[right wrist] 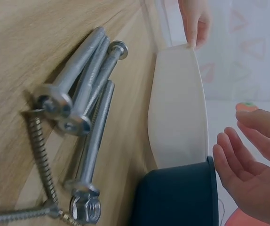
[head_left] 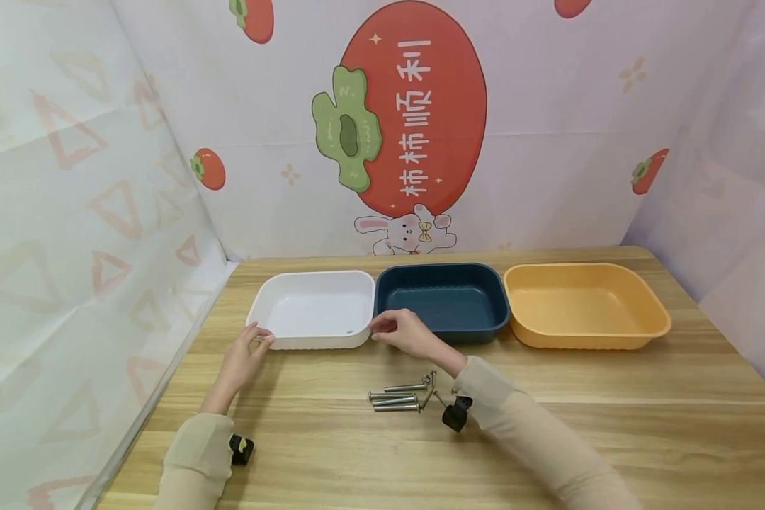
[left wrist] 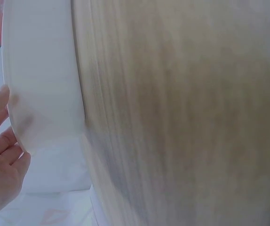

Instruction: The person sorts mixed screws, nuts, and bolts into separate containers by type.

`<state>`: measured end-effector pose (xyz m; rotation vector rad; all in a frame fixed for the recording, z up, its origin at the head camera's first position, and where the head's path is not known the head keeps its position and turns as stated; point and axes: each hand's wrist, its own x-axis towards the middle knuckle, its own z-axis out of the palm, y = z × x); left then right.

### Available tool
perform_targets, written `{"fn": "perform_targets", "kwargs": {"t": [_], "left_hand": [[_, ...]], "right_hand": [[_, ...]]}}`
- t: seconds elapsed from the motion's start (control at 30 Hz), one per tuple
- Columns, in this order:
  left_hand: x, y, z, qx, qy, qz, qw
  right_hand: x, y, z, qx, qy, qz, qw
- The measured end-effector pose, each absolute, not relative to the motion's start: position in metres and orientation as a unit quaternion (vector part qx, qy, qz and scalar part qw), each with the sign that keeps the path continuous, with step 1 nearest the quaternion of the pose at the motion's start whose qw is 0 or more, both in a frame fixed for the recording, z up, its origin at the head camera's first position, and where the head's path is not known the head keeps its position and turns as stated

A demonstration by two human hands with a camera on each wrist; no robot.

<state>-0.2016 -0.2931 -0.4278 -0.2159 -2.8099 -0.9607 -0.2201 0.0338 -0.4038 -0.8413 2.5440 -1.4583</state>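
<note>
A shallow white plastic bin (head_left: pixel 312 343) stands at the left end of a row of bins. At its front left corner my left hand (head_left: pixel 242 358) pinches the rim between thumb and fingers, seen close up in the left wrist view. My right hand (head_left: pixel 408 333) is at the bin's front right corner, beside the dark blue bin (head_left: pixel 443 333). In the right wrist view its loosely bent fingers (right wrist: pixel 231 153) are right by the white rim, with thumb and fingers spread apart.
Several long metal bolts (head_left: pixel 395 401), a flanged nut (right wrist: pixel 85 208) and thinner screws (right wrist: pixel 42 155) lie on the wooden table (head_left: pixel 319 453) below the right forearm. A yellow-orange bin (head_left: pixel 580 341) stands at the right end of the row. A printed backdrop (head_left: pixel 548 191) rises behind.
</note>
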Motion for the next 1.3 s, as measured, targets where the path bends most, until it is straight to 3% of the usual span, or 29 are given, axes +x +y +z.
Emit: {"fn": "perform_targets", "kwargs": {"t": [0.47,0.83,1.3], "left_hand": [[-0.203,-0.293,-0.429,-0.084,-0.940,-0.317,0.094],[-0.203,-0.293,-0.430,-0.081,-0.941,-0.314,0.092],[-0.202,-0.292,-0.429,-0.082,-0.942,-0.313,0.095]], "right_hand": [[-0.205,0.063,-0.410,-0.333,0.830,-0.438,0.088],[-0.196,0.086,-0.420,-0.361,0.837,-0.405,0.074],[-0.194,0.105,-0.430,-0.355,0.845,-0.384,0.108]]}}
